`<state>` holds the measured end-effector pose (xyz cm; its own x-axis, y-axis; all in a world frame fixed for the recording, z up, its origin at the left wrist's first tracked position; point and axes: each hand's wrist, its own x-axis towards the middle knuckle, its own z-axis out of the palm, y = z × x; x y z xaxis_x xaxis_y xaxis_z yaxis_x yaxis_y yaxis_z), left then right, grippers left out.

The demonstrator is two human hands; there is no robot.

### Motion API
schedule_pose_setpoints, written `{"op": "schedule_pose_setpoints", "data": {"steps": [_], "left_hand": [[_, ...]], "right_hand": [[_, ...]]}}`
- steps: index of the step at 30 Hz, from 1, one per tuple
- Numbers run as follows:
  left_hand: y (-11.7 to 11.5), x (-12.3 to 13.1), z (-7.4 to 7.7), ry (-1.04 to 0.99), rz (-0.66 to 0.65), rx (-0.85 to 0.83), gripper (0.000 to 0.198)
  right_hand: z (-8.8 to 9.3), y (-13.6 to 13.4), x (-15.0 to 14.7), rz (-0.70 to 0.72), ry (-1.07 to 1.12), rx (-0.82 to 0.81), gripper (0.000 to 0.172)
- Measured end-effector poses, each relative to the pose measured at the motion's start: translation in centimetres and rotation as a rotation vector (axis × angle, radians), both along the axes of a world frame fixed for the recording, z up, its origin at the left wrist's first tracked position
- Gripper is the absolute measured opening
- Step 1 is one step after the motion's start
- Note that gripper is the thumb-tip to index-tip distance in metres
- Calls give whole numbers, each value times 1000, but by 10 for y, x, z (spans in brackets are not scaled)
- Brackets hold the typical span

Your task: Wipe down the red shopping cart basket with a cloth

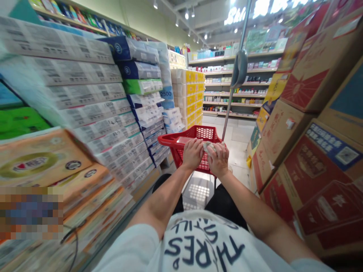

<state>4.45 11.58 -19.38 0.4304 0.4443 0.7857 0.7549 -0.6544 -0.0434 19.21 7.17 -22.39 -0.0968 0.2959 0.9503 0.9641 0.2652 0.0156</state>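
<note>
Both of your hands are closed over the near rim of the red basket (pixel 204 133). Your left hand (pixel 193 153) has its fingers folded over the rim itself. Your right hand (pixel 219 158), touching it side by side, is clenched on a pale wad (pixel 210 146) pressed against that same rim. The wad may be cloth or paper; it is too small and blurred to tell. On your left, the wall of tissue packs (pixel 93 94) stands close and leans into the aisle. On your right, the stacked cartons (pixel 306 113) do the same, their corners jutting toward your forearm. That leaves only a narrow strip of floor (pixel 238 136) between the 2 stacks. The basket sits low in that strip, straight ahead of your knees and about centred, slightly nearer the tissue side. A grey pole (pixel 239 68) rises from just beyond your right hand toward the ceiling. With your 2 hands bunched at 1 spot, the basket will probably pivot easily, so set them wider apart on the rim for straighter steering. Favour the middle of the strip and watch the carton corners first. The wad likely softens your right hand's hold, so let the left hand take the steering.
</note>
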Motion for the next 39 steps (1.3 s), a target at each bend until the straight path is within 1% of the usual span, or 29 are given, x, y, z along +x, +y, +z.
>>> {"op": "schedule_pose_setpoints", "data": {"steps": [3,6,7,9,12,14,16,19,20,22,26,29,32,34,36,38,39], "left_hand": [[0,0,0,-12,-7,6,31],[2,1,0,-18,-20,14,29],[2,1,-1,-20,-25,16,28],[3,1,-1,-28,-35,21,28],[4,-2,-2,-41,-47,28,27],[5,-4,-1,-41,-57,35,27],[6,-5,-1,-36,-65,43,26],[7,-5,1,-36,-65,47,26],[7,-5,2,-38,-64,41,26],[8,-5,3,-34,-69,26,27],[13,-14,3,-10,-99,9,27],[18,-25,4,6,-109,-15,27],[18,-30,9,3,-89,-41,26],[15,-27,13,-63,-20,-34,25],[10,-20,14,-142,41,-16,23],[6,-12,11,-143,-3,-9,23],[5,-8,10,-131,-38,-12,24]], "right_hand": [[9,6,8,26,48,-84,30],[22,15,15,66,182,-168,25],[23,15,16,87,221,-174,25],[18,12,17,137,246,-154,29],[5,1,16,224,174,-99,34],[2,-2,20,298,144,-104,34],[7,1,26,364,198,-167,31],[19,14,36,399,404,-257,25],[22,18,38,404,451,-268,24],[23,21,39,416,465,-262,22],[16,13,34,438,367,-210,23],[14,11,33,513,309,-214,28],[8,17,32,581,376,-217,31],[-1,20,27,580,441,-192,34],[-10,20,19,558,459,-163,39],[-14,20,11,537,457,-146,42],[-12,20,9,533,453,-156,42]]}}
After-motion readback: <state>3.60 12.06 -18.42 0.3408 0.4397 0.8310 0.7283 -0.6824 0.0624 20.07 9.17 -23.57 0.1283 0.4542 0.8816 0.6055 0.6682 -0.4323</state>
